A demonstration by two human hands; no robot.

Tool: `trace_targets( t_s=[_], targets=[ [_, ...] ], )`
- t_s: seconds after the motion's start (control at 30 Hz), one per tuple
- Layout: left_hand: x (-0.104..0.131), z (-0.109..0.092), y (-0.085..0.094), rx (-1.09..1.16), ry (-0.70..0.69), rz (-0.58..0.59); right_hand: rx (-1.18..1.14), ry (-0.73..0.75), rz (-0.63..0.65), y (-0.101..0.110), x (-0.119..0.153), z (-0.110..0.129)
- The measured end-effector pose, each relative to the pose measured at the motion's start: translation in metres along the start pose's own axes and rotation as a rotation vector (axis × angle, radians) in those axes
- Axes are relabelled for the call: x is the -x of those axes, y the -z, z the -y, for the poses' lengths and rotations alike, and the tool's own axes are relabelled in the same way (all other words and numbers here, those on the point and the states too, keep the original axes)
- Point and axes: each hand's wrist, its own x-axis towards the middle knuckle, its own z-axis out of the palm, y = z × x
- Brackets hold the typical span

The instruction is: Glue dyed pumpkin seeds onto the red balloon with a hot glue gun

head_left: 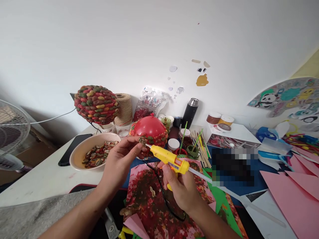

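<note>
Between the thumb and fingers of my left hand (pixel 121 159) is a small brownish peanut shell (pixel 143 141). My right hand (pixel 185 189) grips a yellow hot glue gun (pixel 163 155), its nozzle up against the shell or very close to it. A clear glue stick (pixel 200 175) sticks out of the gun's back. Just behind my hands sits a red balloon (pixel 149 126), with coloured shells around its lower part. To the left, a cream bowl (pixel 74 163) contains many painted shell pieces.
A ball covered in painted shells (pixel 96 104) stands at back left near a twine spool (pixel 124 109). Paint jars (pixel 173 144), wooden sticks (pixel 203 149) and a black flask (pixel 190 113) line the back. Paint-stained paper (pixel 142 186) and scissors (pixel 110 225) lie in front.
</note>
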Motion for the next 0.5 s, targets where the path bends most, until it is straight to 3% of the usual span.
trace_targets(
  t_s=[0.5],
  targets=[
    [0.001,0.003,-0.0018,-0.056,0.033,0.038,0.007,0.029,-0.104,-0.0011,-0.0007,-0.0049]
  ],
)
